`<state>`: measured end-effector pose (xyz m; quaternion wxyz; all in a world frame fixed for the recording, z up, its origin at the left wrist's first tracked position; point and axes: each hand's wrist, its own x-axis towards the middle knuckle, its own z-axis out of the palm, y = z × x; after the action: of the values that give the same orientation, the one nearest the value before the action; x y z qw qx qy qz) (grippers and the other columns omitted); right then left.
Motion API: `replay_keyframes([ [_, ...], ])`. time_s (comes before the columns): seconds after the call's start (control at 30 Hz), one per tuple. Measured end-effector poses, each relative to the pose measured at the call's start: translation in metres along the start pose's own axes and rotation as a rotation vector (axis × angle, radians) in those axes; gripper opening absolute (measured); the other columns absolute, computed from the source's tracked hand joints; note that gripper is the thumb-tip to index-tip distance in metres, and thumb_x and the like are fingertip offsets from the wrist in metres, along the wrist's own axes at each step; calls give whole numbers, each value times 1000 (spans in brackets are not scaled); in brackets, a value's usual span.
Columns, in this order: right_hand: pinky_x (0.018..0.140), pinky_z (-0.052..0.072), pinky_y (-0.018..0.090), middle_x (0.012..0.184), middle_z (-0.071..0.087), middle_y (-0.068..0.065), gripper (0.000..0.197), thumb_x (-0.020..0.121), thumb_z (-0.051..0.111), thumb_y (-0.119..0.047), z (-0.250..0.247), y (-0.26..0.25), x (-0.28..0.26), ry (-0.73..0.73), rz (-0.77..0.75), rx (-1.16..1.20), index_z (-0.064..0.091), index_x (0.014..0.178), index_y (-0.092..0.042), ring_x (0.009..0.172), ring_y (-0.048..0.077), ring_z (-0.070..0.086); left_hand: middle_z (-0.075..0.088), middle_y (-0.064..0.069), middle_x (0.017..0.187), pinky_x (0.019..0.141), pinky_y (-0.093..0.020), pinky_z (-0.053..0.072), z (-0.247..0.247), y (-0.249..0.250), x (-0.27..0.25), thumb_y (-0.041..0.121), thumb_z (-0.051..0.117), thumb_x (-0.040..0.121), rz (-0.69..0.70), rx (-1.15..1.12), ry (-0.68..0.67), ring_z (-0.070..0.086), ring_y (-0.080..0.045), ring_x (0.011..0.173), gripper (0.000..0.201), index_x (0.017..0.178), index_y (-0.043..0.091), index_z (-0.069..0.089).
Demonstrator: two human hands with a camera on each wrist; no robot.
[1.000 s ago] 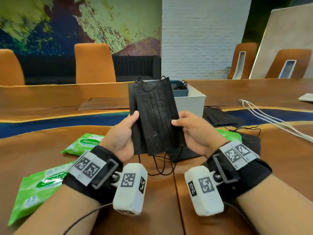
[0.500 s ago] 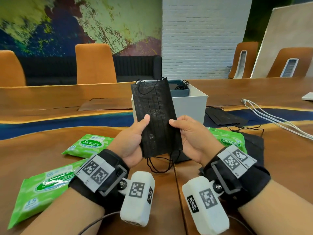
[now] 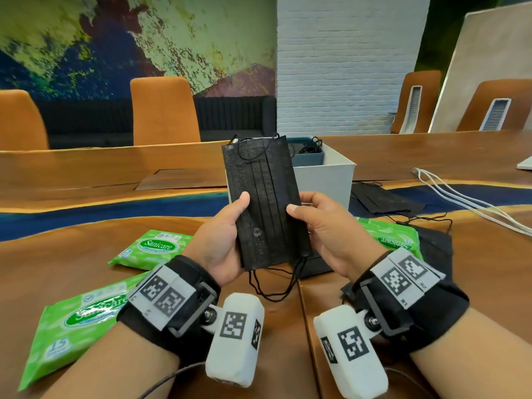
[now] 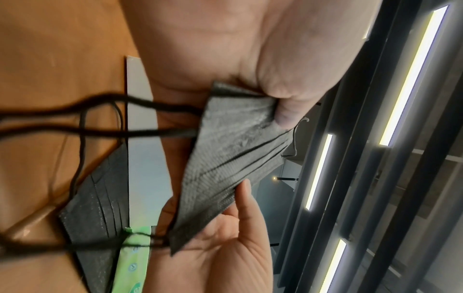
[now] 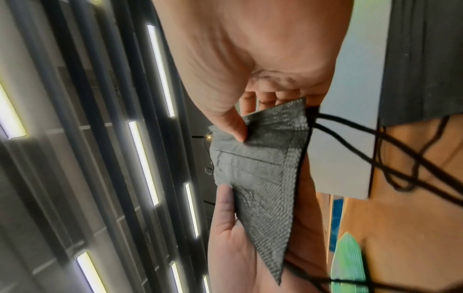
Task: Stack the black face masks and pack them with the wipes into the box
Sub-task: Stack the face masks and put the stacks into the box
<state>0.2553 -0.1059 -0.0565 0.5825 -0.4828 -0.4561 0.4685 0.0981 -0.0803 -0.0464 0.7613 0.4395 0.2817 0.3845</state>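
Both hands, left hand (image 3: 221,240) and right hand (image 3: 325,231), pinch black mask stack (image 3: 267,203) | head view alone: white box (image 3: 325,182), three Sanicare wipe packs (image 3: 152,247)

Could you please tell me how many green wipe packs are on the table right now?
3: one at the near left edge, one farther back on the left, one right of the hands, partly hidden by the right hand. Others may be hidden.

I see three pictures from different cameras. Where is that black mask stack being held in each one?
Head: held mask stack upright at centre, between left hand and right hand.
Left wrist: centre, slanting down-left.
Right wrist: centre, tapering downward.
Shared landmark: the white box behind the stack, a pale panel in both wrist views.
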Motion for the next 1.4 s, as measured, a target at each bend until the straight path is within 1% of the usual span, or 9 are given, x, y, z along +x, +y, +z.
replay_keyframes([
  [0.17, 76, 53, 32, 89, 65, 2, 1, 91, 59, -17, -2, -13, -4, 11, -121, -233, 59, 93, -17, 87, 15, 63, 68, -16, 115, 83, -46, 50, -5, -1, 1, 35, 36, 99, 0, 0, -40, 67, -30, 104, 44, 127, 8, 56],
  [0.37, 60, 43, 23, 83, 63, -3, 8, 91, 60, -25, -34, -50, -7, 37, -135, -503, 61, 85, -21, 74, 10, 56, 69, -13, 113, 77, -46, 54, -6, 1, 3, 26, 37, 100, 63, -53, -17, 69, -28, 100, 38, 130, 12, 55],
  [0.53, 64, 44, 25, 91, 63, 2, 22, 90, 62, -26, -69, -76, 5, -79, 170, -861, 63, 105, -10, 74, 11, 55, 70, -12, 112, 72, -44, 58, -9, 5, 2, 24, 38, 100, 74, -32, 51, 70, -27, 97, 37, 130, 9, 55],
  [0.77, 85, 48, 28, 113, 63, -2, 35, 83, 70, -30, -56, -67, 13, -456, 476, -1550, 60, 117, -27, 100, 13, 59, 72, -11, 106, 69, -39, 54, -13, 13, -3, 26, 40, 99, 94, 20, 115, 72, -24, 90, 36, 123, 7, 59],
  [0.9, 87, 49, 30, 106, 60, -7, 30, 84, 69, -21, -60, -64, 5, -641, 581, -1604, 58, 110, -33, 96, 12, 57, 73, -11, 101, 65, -38, 55, -12, 12, -3, 26, 41, 99, 74, 28, 126, 73, -24, 85, 36, 122, 6, 60],
  [1.03, 93, 46, 33, 103, 53, -10, 39, 85, 67, -16, -63, -54, 0, -729, 639, -1710, 52, 117, -32, 101, 15, 53, 73, -13, 100, 57, -37, 59, -8, 10, -3, 25, 41, 98, 44, 35, 101, 73, -25, 83, 36, 120, 5, 60],
  [1.13, 83, 45, 32, 98, 49, -8, 43, 83, 70, -17, -63, -45, 2, -717, 597, -1741, 49, 118, -31, 91, 14, 51, 72, -15, 102, 59, -41, 59, -8, 9, -4, 26, 42, 98, 30, 49, 87, 72, -28, 84, 37, 122, 4, 59],
  [1.27, 86, 47, 37, 103, 53, -1, 28, 82, 71, -25, -60, -33, 6, -715, 537, -1866, 54, 104, -27, 98, 22, 55, 72, -15, 103, 59, -40, 60, -9, 13, -6, 26, 41, 98, 50, 52, 102, 72, -27, 84, 37, 121, 4, 60],
  [1.4, 76, 43, 30, 95, 60, -4, 15, 82, 70, -29, -60, -44, 6, -639, 468, -1786, 61, 94, -25, 87, 15, 55, 73, -14, 100, 59, -38, 59, -11, 15, -6, 27, 40, 99, 52, 62, 107, 73, -26, 82, 36, 116, 4, 62],
])
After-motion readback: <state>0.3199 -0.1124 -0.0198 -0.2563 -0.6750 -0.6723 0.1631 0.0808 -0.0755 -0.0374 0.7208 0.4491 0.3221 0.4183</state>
